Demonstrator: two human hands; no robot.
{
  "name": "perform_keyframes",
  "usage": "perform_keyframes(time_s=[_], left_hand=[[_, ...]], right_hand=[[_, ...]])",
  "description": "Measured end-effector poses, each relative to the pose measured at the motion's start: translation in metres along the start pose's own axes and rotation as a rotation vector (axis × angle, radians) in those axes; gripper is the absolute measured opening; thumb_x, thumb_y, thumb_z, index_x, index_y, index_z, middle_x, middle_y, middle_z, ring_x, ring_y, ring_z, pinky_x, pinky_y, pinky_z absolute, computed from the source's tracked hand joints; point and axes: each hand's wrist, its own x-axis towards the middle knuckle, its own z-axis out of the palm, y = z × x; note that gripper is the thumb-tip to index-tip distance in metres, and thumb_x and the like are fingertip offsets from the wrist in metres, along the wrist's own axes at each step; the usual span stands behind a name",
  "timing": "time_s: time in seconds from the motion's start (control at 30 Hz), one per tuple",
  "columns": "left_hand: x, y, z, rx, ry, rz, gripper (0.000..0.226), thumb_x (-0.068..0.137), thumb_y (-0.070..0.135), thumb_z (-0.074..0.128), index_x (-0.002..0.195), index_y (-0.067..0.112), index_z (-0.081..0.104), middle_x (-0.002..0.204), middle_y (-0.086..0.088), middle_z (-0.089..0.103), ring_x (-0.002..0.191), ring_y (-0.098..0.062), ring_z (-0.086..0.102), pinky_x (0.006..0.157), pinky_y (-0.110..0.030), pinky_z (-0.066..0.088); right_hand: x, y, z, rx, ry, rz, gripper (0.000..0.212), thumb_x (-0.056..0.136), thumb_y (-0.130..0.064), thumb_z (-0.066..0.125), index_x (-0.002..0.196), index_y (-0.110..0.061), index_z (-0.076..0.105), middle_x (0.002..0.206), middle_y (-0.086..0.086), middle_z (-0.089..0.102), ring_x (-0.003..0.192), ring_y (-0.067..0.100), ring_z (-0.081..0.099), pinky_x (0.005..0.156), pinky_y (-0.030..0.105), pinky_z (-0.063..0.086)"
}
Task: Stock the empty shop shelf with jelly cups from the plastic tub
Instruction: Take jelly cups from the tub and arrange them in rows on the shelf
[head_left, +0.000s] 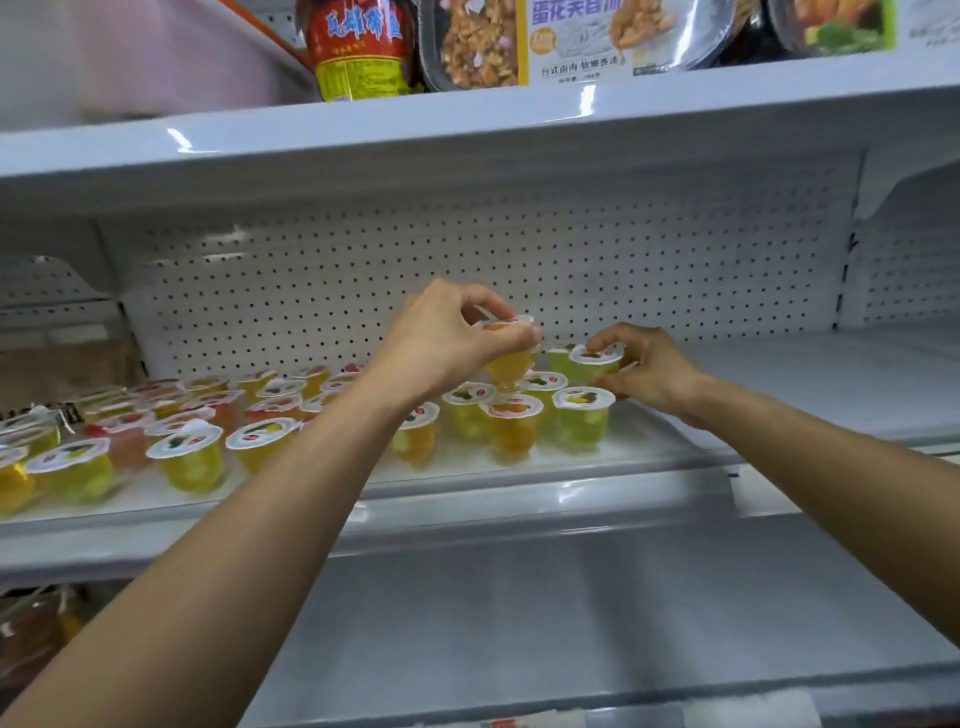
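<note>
Several jelly cups in yellow, green, orange and pink stand in rows on the white shop shelf (561, 467), filling its left and middle part. My left hand (447, 338) pinches an orange jelly cup (509, 364) by its rim, held just above the cups at the back of the group. My right hand (649, 369) grips a green jelly cup (592, 366) at the right end of the back row, low over the shelf. Another green cup (582, 421) stands in front of it. The plastic tub is out of view.
A white pegboard back panel (467, 270) closes the shelf behind the cups. The right part of the shelf (831, 379) is bare. The shelf above holds a red-labelled jar (358, 47) and packaged meals (571, 36). A lower white shelf (571, 623) lies below.
</note>
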Motion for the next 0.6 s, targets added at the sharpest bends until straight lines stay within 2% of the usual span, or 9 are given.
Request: perform_keyframes(time_s=[0.17,0.3,0.4,0.53,0.6], left_hand=[[0.011,-0.007,-0.001,-0.039,0.055,-0.017,0.033,0.071,0.056,0.077,0.091,0.031,0.074,0.086,0.01,0.068,0.077,-0.006,0.061,0.059,-0.023,0.044],[0.018,-0.008,0.005,-0.042,0.063,-0.018,0.034,0.071,0.057,0.077,0.093,0.031,0.073,0.088,0.007,0.069,0.066,-0.002,0.06,0.047,-0.013,0.04],[0.023,-0.006,0.009,-0.015,0.067,-0.016,0.035,0.07,0.06,0.076,0.093,0.034,0.072,0.089,0.009,0.07,0.059,0.001,0.063,0.05,-0.012,0.041],[0.03,-0.003,0.016,-0.021,0.073,-0.023,0.037,0.068,0.061,0.077,0.092,0.033,0.073,0.092,0.008,0.071,0.073,-0.007,0.068,0.063,-0.026,0.056],[0.031,0.0,0.019,-0.011,0.072,-0.024,0.038,0.067,0.062,0.077,0.091,0.033,0.073,0.093,0.008,0.071,0.082,-0.009,0.067,0.064,-0.027,0.055]], right_hand=[[0.015,0.006,0.01,-0.039,-0.024,-0.021,0.03,0.077,-0.012,0.079,0.103,-0.019,0.065,0.103,0.008,0.062,0.072,0.013,0.055,0.066,0.023,0.05],[0.027,0.015,0.017,-0.035,-0.075,-0.006,0.034,0.077,-0.017,0.08,0.106,-0.02,0.064,0.112,0.004,0.062,0.093,0.016,0.058,0.078,0.022,0.044],[0.032,0.018,0.019,-0.023,-0.086,-0.01,0.033,0.077,-0.016,0.08,0.104,-0.023,0.063,0.11,0.004,0.062,0.093,0.016,0.059,0.078,0.022,0.045],[0.036,0.023,0.019,-0.031,-0.103,-0.029,0.034,0.078,-0.015,0.08,0.106,-0.024,0.063,0.111,0.005,0.064,0.094,0.017,0.061,0.081,0.024,0.048],[0.036,0.025,0.016,-0.064,-0.135,-0.04,0.037,0.078,-0.018,0.079,0.111,-0.024,0.063,0.113,0.003,0.066,0.095,0.017,0.063,0.083,0.025,0.05]])
